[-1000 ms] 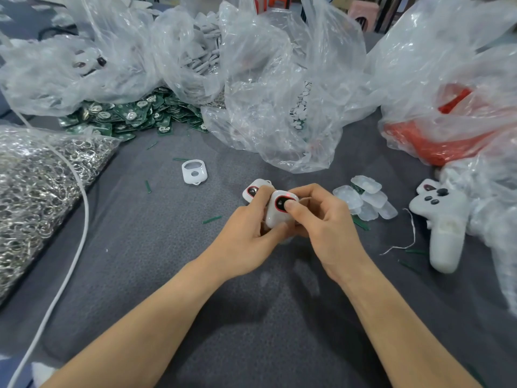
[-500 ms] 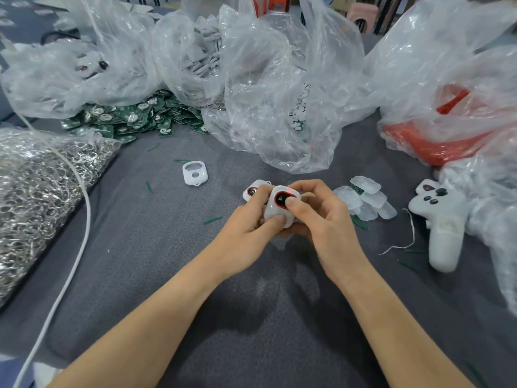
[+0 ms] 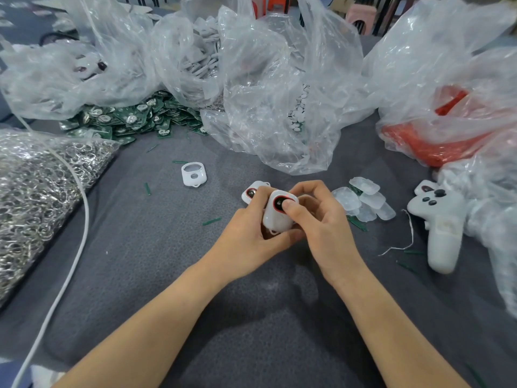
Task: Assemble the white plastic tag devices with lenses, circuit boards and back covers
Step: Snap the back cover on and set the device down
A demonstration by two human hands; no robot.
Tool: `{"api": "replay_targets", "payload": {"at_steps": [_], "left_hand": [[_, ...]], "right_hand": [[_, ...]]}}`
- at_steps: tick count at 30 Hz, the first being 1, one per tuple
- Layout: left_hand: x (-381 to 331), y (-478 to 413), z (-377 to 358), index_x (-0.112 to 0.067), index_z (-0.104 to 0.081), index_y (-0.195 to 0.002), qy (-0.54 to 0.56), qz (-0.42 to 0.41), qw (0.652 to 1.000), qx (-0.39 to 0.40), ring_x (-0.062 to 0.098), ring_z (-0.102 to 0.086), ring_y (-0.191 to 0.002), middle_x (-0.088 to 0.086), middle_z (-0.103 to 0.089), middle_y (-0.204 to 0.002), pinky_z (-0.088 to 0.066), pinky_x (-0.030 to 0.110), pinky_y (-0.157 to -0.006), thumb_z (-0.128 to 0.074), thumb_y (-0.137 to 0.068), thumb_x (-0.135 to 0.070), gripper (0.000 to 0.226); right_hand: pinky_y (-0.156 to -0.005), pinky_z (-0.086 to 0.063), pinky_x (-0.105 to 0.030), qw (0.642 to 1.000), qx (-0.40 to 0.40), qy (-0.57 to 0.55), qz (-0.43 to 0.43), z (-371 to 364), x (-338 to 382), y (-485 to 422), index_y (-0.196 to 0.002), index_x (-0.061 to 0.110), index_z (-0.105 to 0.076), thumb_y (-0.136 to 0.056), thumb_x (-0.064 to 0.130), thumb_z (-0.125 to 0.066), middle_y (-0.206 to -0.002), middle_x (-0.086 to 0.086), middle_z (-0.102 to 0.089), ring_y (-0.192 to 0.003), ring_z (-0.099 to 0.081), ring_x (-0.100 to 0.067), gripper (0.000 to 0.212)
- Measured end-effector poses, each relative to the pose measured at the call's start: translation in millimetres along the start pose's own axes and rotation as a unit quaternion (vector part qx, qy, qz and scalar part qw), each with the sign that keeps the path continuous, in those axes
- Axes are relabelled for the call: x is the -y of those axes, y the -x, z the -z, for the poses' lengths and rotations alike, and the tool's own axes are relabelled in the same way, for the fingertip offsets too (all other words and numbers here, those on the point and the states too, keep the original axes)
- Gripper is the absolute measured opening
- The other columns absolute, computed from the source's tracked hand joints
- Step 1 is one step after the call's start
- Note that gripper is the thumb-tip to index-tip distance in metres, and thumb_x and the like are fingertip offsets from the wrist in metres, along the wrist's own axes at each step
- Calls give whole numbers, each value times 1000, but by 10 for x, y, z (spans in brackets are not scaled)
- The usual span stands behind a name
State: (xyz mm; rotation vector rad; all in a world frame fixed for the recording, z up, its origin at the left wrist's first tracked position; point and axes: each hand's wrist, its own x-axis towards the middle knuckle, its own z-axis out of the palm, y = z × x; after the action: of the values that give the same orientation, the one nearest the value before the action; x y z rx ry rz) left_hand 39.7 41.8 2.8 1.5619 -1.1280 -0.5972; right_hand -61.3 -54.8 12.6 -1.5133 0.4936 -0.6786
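Note:
Both hands hold one white tag device [image 3: 275, 217] with a red-ringed dark lens at the table's centre. My left hand [image 3: 251, 236] grips its left side and bottom. My right hand [image 3: 319, 217] holds its right side, the thumb pressing on the lens. A second assembled tag [image 3: 251, 191] lies just behind my left fingers. An empty white front shell [image 3: 194, 174] lies further left. Clear lens covers [image 3: 363, 200] are heaped to the right. Green circuit boards [image 3: 131, 121] are piled at the back left.
Clear plastic bags [image 3: 279, 88] of parts crowd the back; one at the right holds red material [image 3: 436, 135]. A bag of metal rings [image 3: 36, 186] and a white cable [image 3: 75, 247] lie left. A white game controller [image 3: 439, 219] lies right on the grey cloth [image 3: 251, 317].
The hands and the held tag barely shifted; my right thumb stays pressed on the lens and the tag sits slightly more upright.

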Motion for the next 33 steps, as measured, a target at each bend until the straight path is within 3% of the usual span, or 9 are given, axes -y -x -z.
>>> {"api": "replay_targets", "payload": {"at_steps": [4, 8, 12, 14, 17, 18, 22, 28, 33], "left_hand": [[1, 19, -10, -34, -42, -104, -5, -12, 1000, -1, 7, -65, -77, -15, -64, -90, -52, 26, -67, -76, -73, -33, 46], [-24, 8, -14, -31, -41, -107, 54, -24, 998, -11, 7, -61, -76, -20, -59, -92, -52, 31, -68, -68, -75, -39, 42], [-16, 10, -5, -25, -41, -107, 83, -21, 996, 5, 28, -69, -77, -1, -62, -95, -53, 56, -71, -67, -80, -37, 39], [-12, 15, -8, -23, -41, -107, 72, -32, 997, 5, 27, -69, -76, -1, -62, -93, -54, 51, -70, -66, -81, -35, 38], [-13, 31, -15, -29, -39, -105, 40, -54, 998, -3, 9, -67, -70, -15, -64, -86, -51, 23, -63, -63, -80, -34, 35], [-15, 37, -18, -33, -39, -104, 33, -58, 998, -3, 7, -66, -69, -17, -63, -86, -49, 20, -62, -62, -79, -34, 34], [-4, 47, -27, -36, -38, -104, 27, -71, 997, -2, 5, -61, -70, -19, -60, -89, -49, 23, -62, -61, -78, -28, 36], [0, 55, -22, -38, -37, -104, 27, -72, 997, -10, 6, -60, -68, -11, -60, -85, -49, 24, -59, -61, -76, -29, 38], [10, 55, -65, -45, -34, -99, -3, -78, 997, -5, 6, -60, -65, -16, -59, -83, -47, 22, -57, -62, -78, -13, 48]], "right_hand": [[-42, -39, -24, 998, 12, -24, -59, -7, 8, 0, -77, 10, -51, -80, 22, -64, -65, -6, -52, -55, -50, -15, 18], [-38, -23, -19, 992, 63, -61, -95, 19, 22, -2, -73, -12, -45, -79, 28, -53, -61, -14, -41, -42, -37, -12, 41], [-37, -28, -17, 995, 82, -24, -51, 9, 18, 14, -77, -19, -49, -82, 21, -50, -53, -13, -44, -37, -38, -12, 40], [-37, -28, -17, 996, 80, -13, -44, 7, 18, 14, -79, -18, -53, -80, 19, -50, -54, -14, -45, -37, -38, -11, 37], [-38, -29, -17, 995, 92, 4, -46, -6, 25, 24, -87, -9, -62, -79, 18, -50, -58, -14, -48, -41, -38, -10, 31], [-38, -29, -18, 994, 99, 7, -43, -9, 25, 31, -89, -5, -65, -80, 17, -50, -59, -12, -50, -43, -39, -10, 28], [-46, -37, -9, 993, 115, 1, -8, -8, -1, 48, -86, 3, -67, -83, 9, -48, -59, 9, -61, -51, -53, 1, 20], [-52, -35, -40, 993, 67, 71, 61, -74, -28, 42, -75, -9, -58, -76, 32, -53, -65, -26, -51, -59, -44, -25, 41], [-48, -34, -16, 993, 90, 65, 42, -3, -30, 45, -78, -3, -62, -78, 25, -56, -58, 1, -51, -52, -44, -4, 29]]}}
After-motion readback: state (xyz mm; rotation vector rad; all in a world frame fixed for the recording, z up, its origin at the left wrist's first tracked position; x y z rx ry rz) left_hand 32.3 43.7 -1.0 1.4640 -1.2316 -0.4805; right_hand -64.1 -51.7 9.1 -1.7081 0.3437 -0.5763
